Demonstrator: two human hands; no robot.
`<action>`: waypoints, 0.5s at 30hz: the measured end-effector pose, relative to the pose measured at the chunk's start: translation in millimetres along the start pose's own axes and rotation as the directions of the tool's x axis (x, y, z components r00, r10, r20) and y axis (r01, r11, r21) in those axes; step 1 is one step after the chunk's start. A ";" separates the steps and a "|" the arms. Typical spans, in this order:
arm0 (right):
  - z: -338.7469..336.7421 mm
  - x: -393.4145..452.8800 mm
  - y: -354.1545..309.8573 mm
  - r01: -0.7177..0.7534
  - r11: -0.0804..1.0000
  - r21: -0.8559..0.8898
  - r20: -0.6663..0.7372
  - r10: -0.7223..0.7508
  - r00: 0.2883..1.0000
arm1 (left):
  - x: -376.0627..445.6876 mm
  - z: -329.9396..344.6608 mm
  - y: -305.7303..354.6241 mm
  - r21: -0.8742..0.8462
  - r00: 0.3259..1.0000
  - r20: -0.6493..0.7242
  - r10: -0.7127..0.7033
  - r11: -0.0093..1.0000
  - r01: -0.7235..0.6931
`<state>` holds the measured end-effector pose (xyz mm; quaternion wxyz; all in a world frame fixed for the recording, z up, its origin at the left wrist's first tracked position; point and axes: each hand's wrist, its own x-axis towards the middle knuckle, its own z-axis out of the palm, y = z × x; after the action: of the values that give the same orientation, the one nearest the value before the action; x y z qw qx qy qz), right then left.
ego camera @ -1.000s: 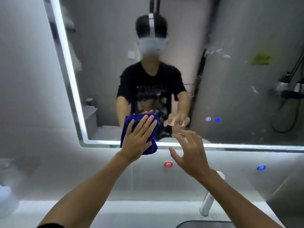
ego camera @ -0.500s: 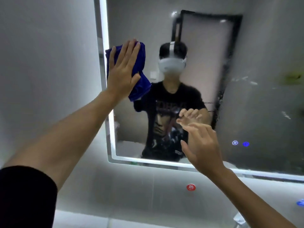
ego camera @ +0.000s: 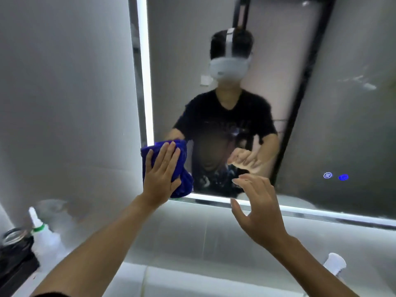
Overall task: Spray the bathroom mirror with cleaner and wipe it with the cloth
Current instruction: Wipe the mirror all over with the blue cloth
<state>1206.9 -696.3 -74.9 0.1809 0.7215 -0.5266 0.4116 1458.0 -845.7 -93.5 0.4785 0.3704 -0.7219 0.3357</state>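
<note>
1. The blue cloth [ego camera: 171,168] is pressed flat against the mirror [ego camera: 214,103] at its lower left corner by the left hand [ego camera: 162,174], fingers spread for broad wiping contact.
2. The right hand [ego camera: 259,209] is held empty, fingers apart, off the glass.
3. The spray bottle [ego camera: 42,239] is parked at far left.
</note>
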 end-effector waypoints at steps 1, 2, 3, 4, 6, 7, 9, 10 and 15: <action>2.4 -4.9 -0.4 -0.010 1.000 0.000 0.012 0.010 1.000 | -23.1 6.7 4.1 0.005 1.000 0.012 -0.003 1.000 0.003; 3.5 -9.5 -0.6 -0.015 1.000 -0.002 0.025 0.015 1.000 | -42.8 12.6 9.4 0.008 1.000 0.026 -0.007 1.000 0.007; 3.2 -13.5 -0.4 -0.014 1.000 -0.005 0.041 0.014 0.999 | -57.9 17.1 14.8 0.011 0.999 0.042 -0.012 1.000 0.011; 1.7 -16.9 0.6 -0.012 1.000 -0.014 0.059 0.013 0.998 | -68.4 21.0 19.9 0.013 0.998 0.050 -0.022 1.000 0.022; -2.6 -19.6 5.4 -0.007 0.999 -0.036 0.074 0.010 0.997 | -73.3 25.1 25.5 0.011 0.998 0.046 -0.054 0.999 0.053; -5.6 -19.0 8.0 -0.012 0.999 -0.040 0.070 0.015 0.997 | -69.1 24.9 27.1 0.007 0.998 0.039 -0.053 0.999 0.053; -12.5 -14.7 12.3 -0.032 0.999 -0.041 0.046 0.033 0.998 | -43.9 19.8 31.0 -0.006 1.000 0.006 -0.007 1.000 0.007; -16.8 -11.2 14.0 -0.038 0.998 -0.042 0.032 0.039 0.999 | -22.6 16.6 34.2 -0.010 1.000 -0.019 0.017 1.000 -0.017; -42.1 5.2 21.2 0.002 0.999 -0.049 -0.060 -0.005 0.998 | 117.9 -13.7 61.0 -0.008 0.997 -0.044 0.065 0.998 -0.065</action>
<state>1171.2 -678.2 -49.5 0.2149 0.7052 -0.5294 0.4198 1380.3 -828.8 13.6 0.4846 0.3370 -0.7247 0.3555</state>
